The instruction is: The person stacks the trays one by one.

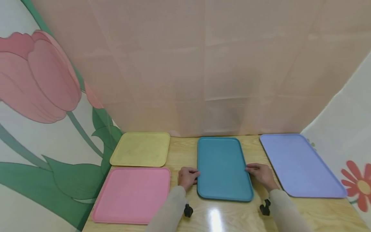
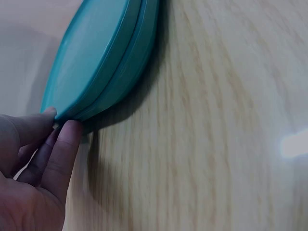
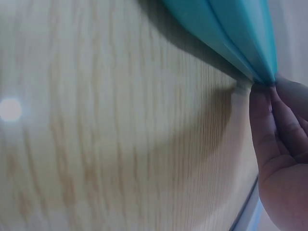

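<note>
A teal rectangular tray [image 1: 221, 167] lies lengthwise at the middle of the wooden table, between both hands. My left hand [image 1: 187, 177] pinches its left edge, thumb at the rim and fingertips below. On the opposite edge, my right hand [image 1: 262, 175] pinches the rim in the same way. Seen from the left wrist, the side of the teal tray [image 2: 91, 53] shows two bands, one above the other, and casts a shadow on the wood. From the right wrist, the thumb and fingers meet at the edge of the tray [image 3: 240, 33].
Left of the teal tray lie a yellow tray [image 1: 140, 149] at the back and a pink tray [image 1: 133, 195] in front. A lavender tray [image 1: 301, 164] is beyond my right hand. A beige cloth [image 1: 203, 71] hangs behind the table [image 1: 185, 154]; flower-printed cloths flank it.
</note>
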